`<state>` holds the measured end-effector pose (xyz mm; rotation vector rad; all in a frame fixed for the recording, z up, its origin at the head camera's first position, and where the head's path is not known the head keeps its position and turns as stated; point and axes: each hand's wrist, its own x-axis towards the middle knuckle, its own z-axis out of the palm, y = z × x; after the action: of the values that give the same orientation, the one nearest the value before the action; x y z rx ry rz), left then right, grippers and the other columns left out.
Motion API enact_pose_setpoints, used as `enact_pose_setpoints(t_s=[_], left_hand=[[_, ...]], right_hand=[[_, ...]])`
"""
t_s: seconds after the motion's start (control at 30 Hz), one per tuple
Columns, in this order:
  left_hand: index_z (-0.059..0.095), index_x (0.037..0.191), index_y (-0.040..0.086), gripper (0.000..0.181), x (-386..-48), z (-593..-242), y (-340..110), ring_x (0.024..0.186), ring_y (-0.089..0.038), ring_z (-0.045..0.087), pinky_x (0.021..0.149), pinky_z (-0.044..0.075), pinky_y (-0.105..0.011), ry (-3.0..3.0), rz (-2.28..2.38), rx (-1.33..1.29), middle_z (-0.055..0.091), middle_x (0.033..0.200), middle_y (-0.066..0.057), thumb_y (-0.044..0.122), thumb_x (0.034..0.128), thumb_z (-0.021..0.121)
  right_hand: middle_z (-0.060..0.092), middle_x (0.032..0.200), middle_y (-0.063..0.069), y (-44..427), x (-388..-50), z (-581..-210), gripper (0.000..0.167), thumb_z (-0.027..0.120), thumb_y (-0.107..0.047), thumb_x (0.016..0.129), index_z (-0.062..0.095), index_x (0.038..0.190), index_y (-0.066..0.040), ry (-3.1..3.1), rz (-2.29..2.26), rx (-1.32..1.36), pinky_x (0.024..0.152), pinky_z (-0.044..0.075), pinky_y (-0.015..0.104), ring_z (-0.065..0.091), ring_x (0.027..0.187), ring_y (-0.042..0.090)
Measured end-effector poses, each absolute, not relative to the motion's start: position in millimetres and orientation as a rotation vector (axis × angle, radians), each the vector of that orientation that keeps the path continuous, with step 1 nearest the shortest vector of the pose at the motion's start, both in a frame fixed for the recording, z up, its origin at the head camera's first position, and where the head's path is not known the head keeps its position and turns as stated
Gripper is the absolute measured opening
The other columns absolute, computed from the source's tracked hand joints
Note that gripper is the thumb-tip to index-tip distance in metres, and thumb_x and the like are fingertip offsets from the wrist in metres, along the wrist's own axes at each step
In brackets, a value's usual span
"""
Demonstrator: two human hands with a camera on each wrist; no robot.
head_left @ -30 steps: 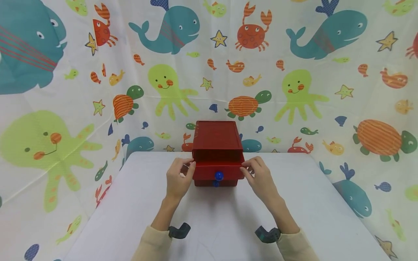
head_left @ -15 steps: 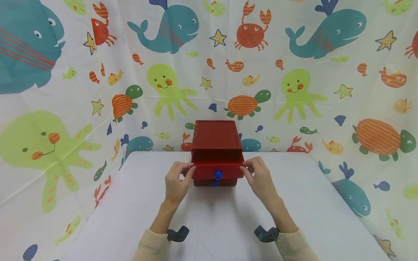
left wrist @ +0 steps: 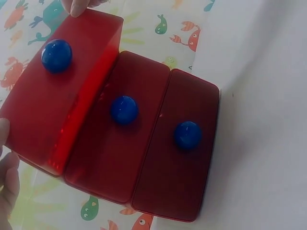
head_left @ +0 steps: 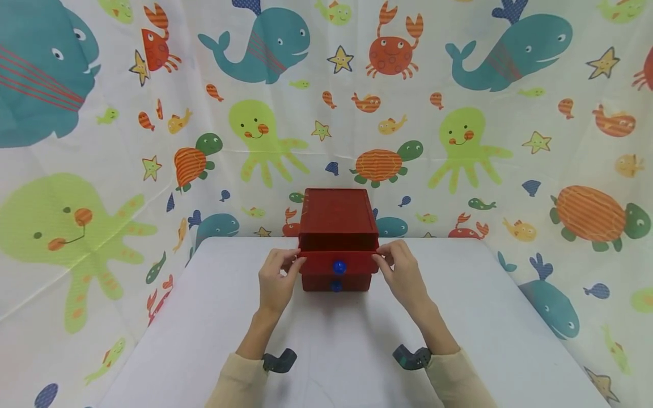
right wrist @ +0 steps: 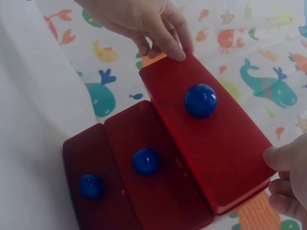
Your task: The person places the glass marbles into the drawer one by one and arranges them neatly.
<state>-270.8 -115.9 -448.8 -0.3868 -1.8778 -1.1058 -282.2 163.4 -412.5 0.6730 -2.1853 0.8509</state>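
A small red drawer cabinet stands at the far middle of the table, with blue round knobs on its fronts. Its top drawer sticks out beyond the two lower drawers, leaving a dark opening above it in the head view. My left hand pinches the left end of that drawer's front between thumb and fingers. At the right end, my right hand pinches it the same way. The middle drawer and bottom drawer are pushed in. What the top drawer contains is hidden.
The white table spreads out in front of the cabinet and to both sides. Behind it hangs a curtain printed with sea animals, close to the cabinet's back. A dark device is strapped to each wrist.
The top drawer has slid a little inward, away from me, with both hands moving along with it. The grip at both ends of the front has stayed.
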Motion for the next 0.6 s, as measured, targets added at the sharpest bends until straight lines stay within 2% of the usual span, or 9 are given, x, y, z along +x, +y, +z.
enact_pose_setpoints(t_s=[0.17,0.3,0.6], left_hand=[[0.075,0.107,0.005,0.021,-276.9,-449.0,-116.7,0.072,-0.014,0.061,0.068,0.049,-0.008,-1.863,-1.107,-0.383,0.068,0.096,-0.007,0.013,0.0872,0.077],[0.075,0.108,0.006,0.022,-279.7,-448.4,-116.4,0.072,-0.013,0.060,0.067,0.052,-0.014,-1.871,-1.109,-0.369,0.069,0.098,-0.007,0.013,0.0870,0.077],[0.075,0.109,0.007,0.023,-286.0,-448.5,-116.3,0.073,-0.014,0.059,0.066,0.050,-0.012,-1.855,-1.119,-0.368,0.069,0.097,-0.008,0.012,0.0871,0.077]], right_hand=[[0.061,0.100,0.009,162.5,-286.7,-412.9,0.021,0.074,-0.008,0.089,0.064,0.106,-0.004,-2.199,0.859,0.658,0.069,0.061,0.033,0.060,0.082,0.018],[0.060,0.099,0.010,161.5,-290.4,-413.2,0.020,0.074,-0.007,0.089,0.063,0.106,-0.003,-2.200,0.865,0.655,0.069,0.060,0.032,0.058,0.082,0.017],[0.058,0.097,0.008,158.8,-295.8,-413.3,0.020,0.075,-0.005,0.088,0.064,0.105,-0.003,-2.187,0.882,0.643,0.066,0.055,0.021,0.056,0.079,0.013]])
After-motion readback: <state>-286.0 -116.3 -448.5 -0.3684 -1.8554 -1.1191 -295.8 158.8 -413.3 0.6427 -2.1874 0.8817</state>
